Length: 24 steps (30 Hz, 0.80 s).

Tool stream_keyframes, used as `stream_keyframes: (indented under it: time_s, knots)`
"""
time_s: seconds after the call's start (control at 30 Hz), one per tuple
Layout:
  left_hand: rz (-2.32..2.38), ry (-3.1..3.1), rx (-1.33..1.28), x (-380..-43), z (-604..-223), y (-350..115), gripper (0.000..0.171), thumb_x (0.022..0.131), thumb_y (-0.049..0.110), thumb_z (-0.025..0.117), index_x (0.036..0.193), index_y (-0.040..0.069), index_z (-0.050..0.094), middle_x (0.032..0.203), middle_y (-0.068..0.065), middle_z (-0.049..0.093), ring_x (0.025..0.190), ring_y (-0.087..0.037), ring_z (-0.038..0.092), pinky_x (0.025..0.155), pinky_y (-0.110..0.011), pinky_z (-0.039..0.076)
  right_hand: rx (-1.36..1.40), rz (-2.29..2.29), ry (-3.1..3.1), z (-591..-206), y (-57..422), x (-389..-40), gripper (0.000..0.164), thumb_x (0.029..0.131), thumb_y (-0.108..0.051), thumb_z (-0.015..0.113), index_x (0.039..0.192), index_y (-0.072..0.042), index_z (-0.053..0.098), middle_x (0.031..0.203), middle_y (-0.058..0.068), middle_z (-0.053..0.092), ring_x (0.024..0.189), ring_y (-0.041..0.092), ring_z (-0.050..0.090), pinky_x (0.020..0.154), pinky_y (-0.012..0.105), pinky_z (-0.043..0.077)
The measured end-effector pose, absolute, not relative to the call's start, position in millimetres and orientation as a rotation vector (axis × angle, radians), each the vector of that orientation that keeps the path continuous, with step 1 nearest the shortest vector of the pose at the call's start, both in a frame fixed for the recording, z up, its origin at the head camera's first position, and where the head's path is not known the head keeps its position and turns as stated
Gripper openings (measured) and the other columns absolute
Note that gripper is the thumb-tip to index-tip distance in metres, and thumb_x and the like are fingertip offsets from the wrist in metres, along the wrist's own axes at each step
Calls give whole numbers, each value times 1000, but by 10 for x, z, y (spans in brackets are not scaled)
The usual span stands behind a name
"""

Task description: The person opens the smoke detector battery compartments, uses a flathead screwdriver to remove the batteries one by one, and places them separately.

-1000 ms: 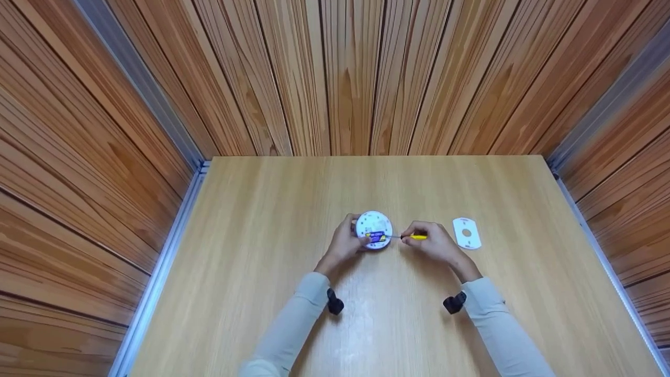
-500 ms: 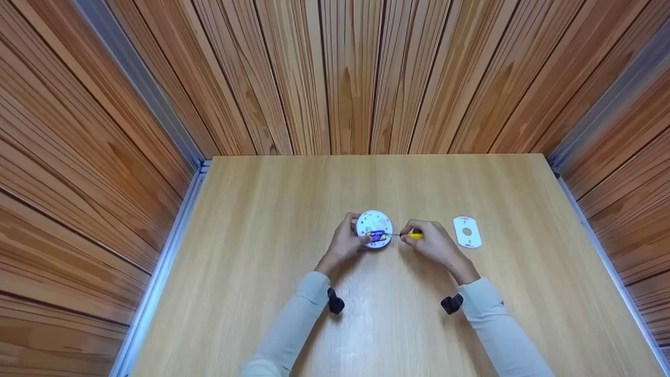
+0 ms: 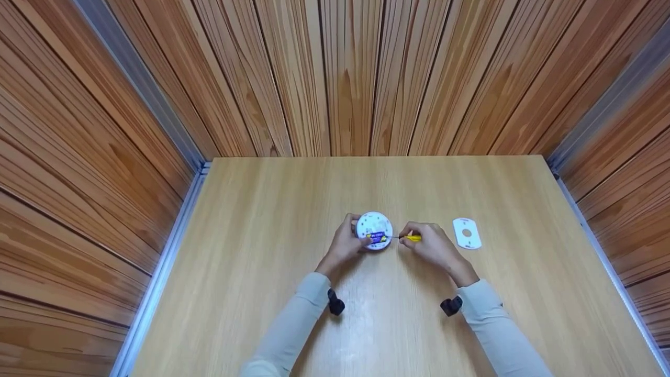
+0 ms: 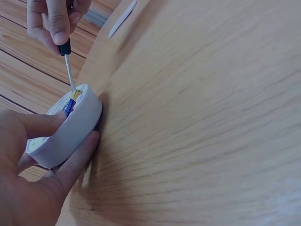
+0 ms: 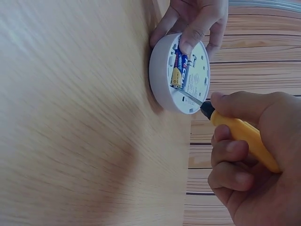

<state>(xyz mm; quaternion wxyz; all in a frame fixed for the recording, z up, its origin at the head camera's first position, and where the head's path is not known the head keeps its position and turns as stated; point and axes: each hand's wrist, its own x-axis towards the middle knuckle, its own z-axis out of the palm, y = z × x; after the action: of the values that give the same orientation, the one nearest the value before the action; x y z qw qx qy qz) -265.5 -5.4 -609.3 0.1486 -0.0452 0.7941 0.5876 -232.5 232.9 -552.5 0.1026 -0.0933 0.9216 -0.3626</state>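
Note:
My left hand (image 3: pixel 347 239) grips a round white smoke-detector-like device (image 4: pixel 77 127) by its side, with its back face turned up. The thumb presses on a blue and yellow battery (image 5: pixel 180 66) seated in the device's slot. My right hand (image 3: pixel 432 246) holds a screwdriver (image 5: pixel 244 134) with a yellow handle and black collar. Its thin metal shaft reaches over the device's edge, the tip right at the battery's yellow end in the right wrist view. Part of the battery is hidden under the left thumb.
A white mounting plate (image 3: pixel 467 233) with a round hole in its middle lies on the wooden table (image 3: pixel 293 199), right of my right hand. Wood-panelled walls (image 3: pixel 350 78) stand behind and at both sides, with metal rails (image 3: pixel 157 267) along the table's side edges.
The right hand with the screwdriver has shifted slightly left, toward the device. The left hand holds the device in nearly the same place.

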Motion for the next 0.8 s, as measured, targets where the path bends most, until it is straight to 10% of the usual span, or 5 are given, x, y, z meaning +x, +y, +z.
stream_keyframes:
  time_s: [0.47, 0.8]
  knots:
    - [1723, 2302, -53, -2629, -6117, -98, 46, 102, 10, 71, 143, 11, 51, 115, -11, 65, 97, -18, 63, 67, -23, 52, -240, -1073, 2766, -5542, 2366, -2330, 17, 102, -19, 73, 118, -18, 75, 126, 11, 73, 110, 32, 62, 91, 45, 52]
    - [1693, 2364, -79, -2642, -6098, -127, 30, 107, 15, 64, 134, 9, 52, 113, -10, 67, 97, -17, 65, 78, -25, 53, -174, -1116, 2806, -5514, 2389, -2355, 22, 101, -19, 74, 122, -13, 74, 121, 15, 73, 100, 29, 62, 83, 36, 52]
